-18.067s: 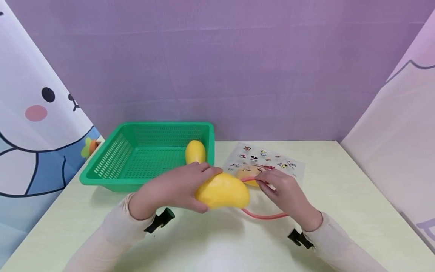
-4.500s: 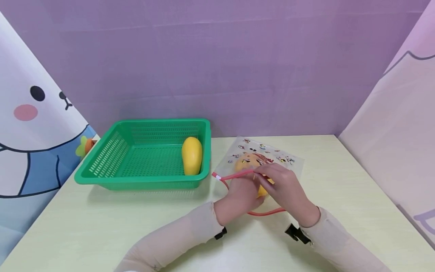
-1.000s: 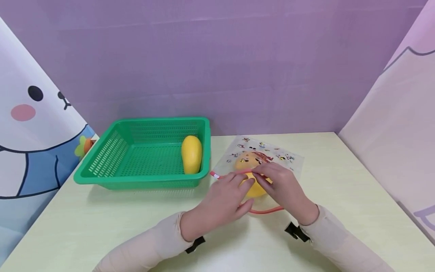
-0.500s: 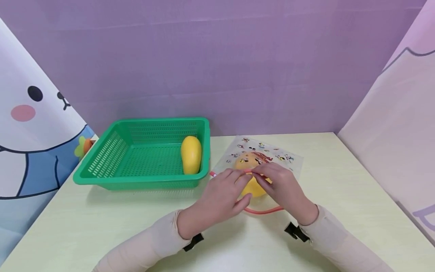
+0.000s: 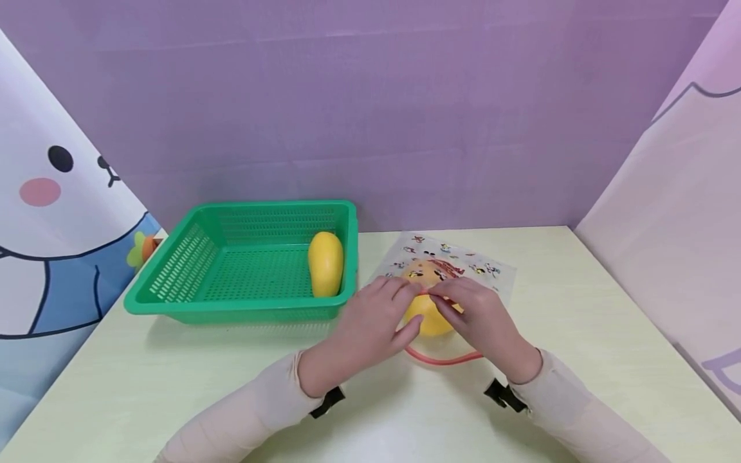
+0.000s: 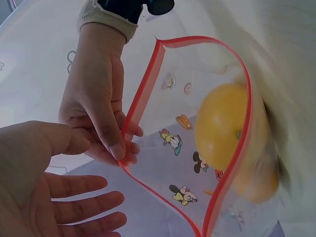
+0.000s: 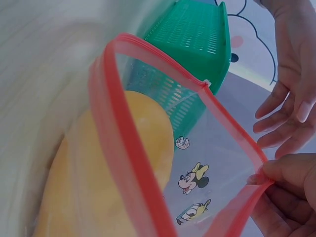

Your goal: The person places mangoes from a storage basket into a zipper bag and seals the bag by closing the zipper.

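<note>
A clear zip bag (image 5: 457,260) with a red rim and cartoon prints lies to the right of the basket, its mouth spread wide. Inside it are yellow mangoes (image 5: 431,318); the left wrist view shows two rounded ends, one mango (image 6: 222,128) nearer the mouth. My right hand (image 5: 483,325) pinches the red rim (image 7: 129,143) between thumb and fingers. Close beside that spot is my left hand (image 5: 365,328), its fingers spread loosely and holding nothing. In the head view its fingertips overlap the rim; the left wrist view shows a gap between them and the bag.
A green plastic basket (image 5: 249,305) stands at the left with one mango (image 5: 326,263) against its right side. A purple backdrop (image 5: 405,116) rises behind the table (image 5: 550,276). Printed cloths hang on both sides.
About 18 seconds ago my left hand held a mango outside the bag; later it reached into the bag. It is now out and has edged up along the rim. My right hand keeps its pinch.
</note>
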{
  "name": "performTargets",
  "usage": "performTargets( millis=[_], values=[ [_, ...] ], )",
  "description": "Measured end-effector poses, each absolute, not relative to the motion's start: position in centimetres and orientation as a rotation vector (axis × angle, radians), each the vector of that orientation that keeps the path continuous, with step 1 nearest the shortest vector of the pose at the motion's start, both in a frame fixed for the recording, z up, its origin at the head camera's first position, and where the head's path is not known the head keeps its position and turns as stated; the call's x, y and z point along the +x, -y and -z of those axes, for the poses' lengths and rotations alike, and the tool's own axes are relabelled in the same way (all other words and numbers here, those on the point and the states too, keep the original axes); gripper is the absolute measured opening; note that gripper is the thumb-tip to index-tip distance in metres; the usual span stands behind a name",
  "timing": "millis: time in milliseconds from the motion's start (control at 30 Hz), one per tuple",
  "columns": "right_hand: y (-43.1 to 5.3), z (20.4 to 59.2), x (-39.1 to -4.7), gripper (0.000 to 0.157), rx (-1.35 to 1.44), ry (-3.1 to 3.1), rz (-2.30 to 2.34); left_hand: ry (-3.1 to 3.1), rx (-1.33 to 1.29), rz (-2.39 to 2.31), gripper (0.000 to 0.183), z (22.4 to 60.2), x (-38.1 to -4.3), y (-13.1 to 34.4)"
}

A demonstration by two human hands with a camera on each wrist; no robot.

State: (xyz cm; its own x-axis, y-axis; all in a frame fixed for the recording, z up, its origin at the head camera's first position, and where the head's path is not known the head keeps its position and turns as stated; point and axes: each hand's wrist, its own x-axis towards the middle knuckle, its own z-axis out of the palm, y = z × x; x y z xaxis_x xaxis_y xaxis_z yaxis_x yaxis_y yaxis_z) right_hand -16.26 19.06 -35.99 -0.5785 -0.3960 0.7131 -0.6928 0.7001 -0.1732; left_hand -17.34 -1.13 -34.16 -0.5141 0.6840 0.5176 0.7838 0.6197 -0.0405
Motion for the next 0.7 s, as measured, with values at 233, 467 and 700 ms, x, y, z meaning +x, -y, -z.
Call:
performTargets(
  millis=[233, 467, 700],
  values=[
    [-19.1, 36.0, -16.3, 0.025, 0.833, 2.25, -0.592, 2.363, -1.11, 0.331, 0.037, 34.1, -18.2, 1.5],
    [-19.0, 36.0, -16.4, 0.025, 0.842, 2.244, -0.605, 2.431, -1.055, 0.358, 0.041, 33.8, -18.7, 1.9],
    [-18.9, 35.9, -16.3, 0.024, 0.839, 2.253, -0.599, 2.441, -1.02, 0.355, 0.042, 33.5, -19.4, 2.4]
  ],
)
